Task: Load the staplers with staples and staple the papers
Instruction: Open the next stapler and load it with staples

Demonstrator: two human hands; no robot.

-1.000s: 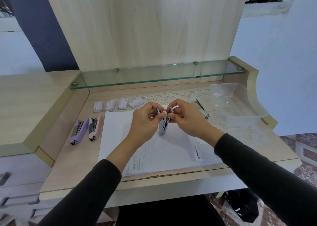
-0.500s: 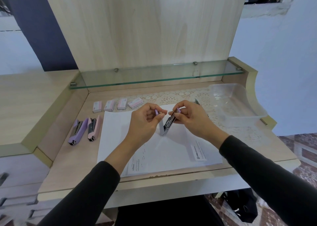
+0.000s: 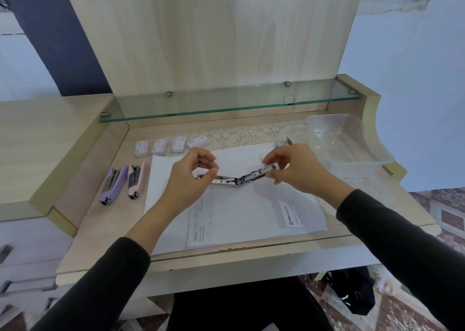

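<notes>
Head view. An opened stapler [image 3: 249, 178] is held just above the middle of the papers [image 3: 251, 215], its two halves swung apart into a shallow V. The left hand [image 3: 186, 182] pinches one end between thumb and curled fingertips; the right hand [image 3: 299, 172] pinches the other end the same way. Whether staples already lie in the exposed channel cannot be told. Left of the papers, a purple stapler [image 3: 113, 184] and a pink stapler [image 3: 137, 181] lie side by side, touching or nearly so, both apparently hinged open. Beyond the papers' far left corner stand four staple boxes [image 3: 173, 145] in a row; whether they are full is not visible. Just past the far edge of the papers, behind the right hand, part of a blue stapler [image 3: 283, 143] shows. Judged progress: loading is under way on the held stapler, no sheet shows a staple, and stapling remains to be done. Clearance: right of the papers a clear plastic container [image 3: 347, 142] sits near the right hand; a glass shelf [image 3: 226, 104] overhangs the far side, well above the hands. The near edge of the papers lies close to the front edge of the desk [image 3: 100, 220], so room for moving is widest directly over the sheets.
</notes>
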